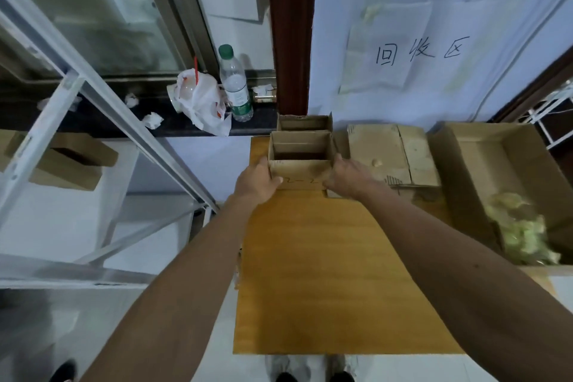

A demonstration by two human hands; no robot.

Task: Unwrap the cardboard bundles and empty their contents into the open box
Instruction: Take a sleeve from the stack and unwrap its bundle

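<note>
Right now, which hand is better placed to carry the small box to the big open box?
Probably right: the right hand grips the small box on the side facing the big open box; left hand lies farther.

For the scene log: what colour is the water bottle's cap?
Bottle cap: green, seen in the head view.

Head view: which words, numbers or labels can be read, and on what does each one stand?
"回收区": handwritten on the paper sheet.
Pen marks on the front of the small box: unclear, not readable.
Label of the bottle: too small to read.
Print on the bag: blurred.
</note>
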